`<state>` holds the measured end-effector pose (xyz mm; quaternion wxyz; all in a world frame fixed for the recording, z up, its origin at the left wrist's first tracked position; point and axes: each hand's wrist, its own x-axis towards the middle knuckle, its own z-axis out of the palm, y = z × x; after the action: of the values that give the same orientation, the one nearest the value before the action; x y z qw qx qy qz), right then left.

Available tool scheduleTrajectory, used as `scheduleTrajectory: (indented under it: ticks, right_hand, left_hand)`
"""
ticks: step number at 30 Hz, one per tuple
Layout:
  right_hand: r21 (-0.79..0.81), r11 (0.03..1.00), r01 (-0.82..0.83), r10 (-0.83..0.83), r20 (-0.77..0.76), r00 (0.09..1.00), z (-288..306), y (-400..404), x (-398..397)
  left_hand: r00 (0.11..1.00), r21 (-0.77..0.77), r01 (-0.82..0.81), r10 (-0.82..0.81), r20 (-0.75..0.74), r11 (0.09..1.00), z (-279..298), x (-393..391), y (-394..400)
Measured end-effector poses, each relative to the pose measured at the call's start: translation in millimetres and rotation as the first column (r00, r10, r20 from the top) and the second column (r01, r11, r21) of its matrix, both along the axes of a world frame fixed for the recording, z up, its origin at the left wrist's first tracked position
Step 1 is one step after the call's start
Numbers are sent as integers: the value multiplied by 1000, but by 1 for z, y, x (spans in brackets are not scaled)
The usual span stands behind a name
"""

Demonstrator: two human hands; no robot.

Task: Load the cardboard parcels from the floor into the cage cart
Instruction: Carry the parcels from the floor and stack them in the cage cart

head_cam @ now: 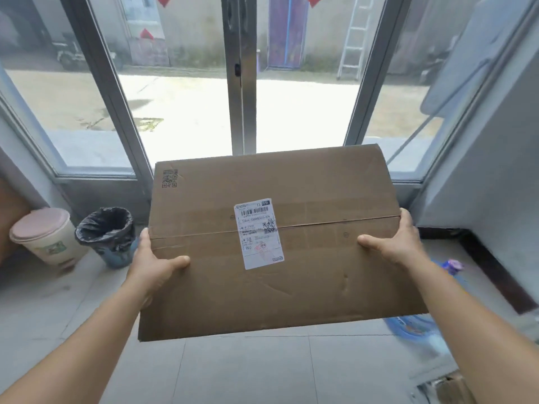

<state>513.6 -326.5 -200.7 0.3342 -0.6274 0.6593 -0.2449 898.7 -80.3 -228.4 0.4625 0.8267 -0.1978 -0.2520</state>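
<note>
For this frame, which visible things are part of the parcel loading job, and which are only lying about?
Job: cardboard parcel, left hand, right hand.

Lying about: black-lined bin, lidded pink bin, ladder outside, blue item on floor. No cage cart in view.

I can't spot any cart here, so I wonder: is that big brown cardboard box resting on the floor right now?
No, the big brown cardboard box is held up above the grey tiled floor between the left hand and right hand.

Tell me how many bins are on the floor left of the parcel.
2: a lidded pink-topped bin at far left, and beside it a bin lined with a black bag, nearest the left hand. More may lie outside the frame.
</note>
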Motion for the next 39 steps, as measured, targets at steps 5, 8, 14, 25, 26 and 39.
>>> scheduleTrajectory:
  ticks: [5,8,14,25,26,39]
  right_hand:
    - [-88,990,106,-99,76,992,48,13,-70]
    - [-146,973,179,-162,122,979,76,25,-120]
    - [-242,917,316,-289,139,947,123,60,-232]
    - [-290,758,584,-547,204,812,161,151,-393]
    - [-290,735,614,-576,213,789,162,159,-406]
    - [-237,380,894,-851,290,438,163,310,-515]
  left_hand:
    - [992,-77,101,-94,89,992,48,-48,-31]
    - [980,-114,173,-159,120,978,80,-91,-49]
    - [942,-176,318,-289,168,932,120,-179,-77]
    - [784,-247,620,-590,191,744,155,-323,-134]
    - [764,-250,645,-614,197,722,159,-337,-139]
    - [435,-246,895,-852,290,373,195,-515,-175]
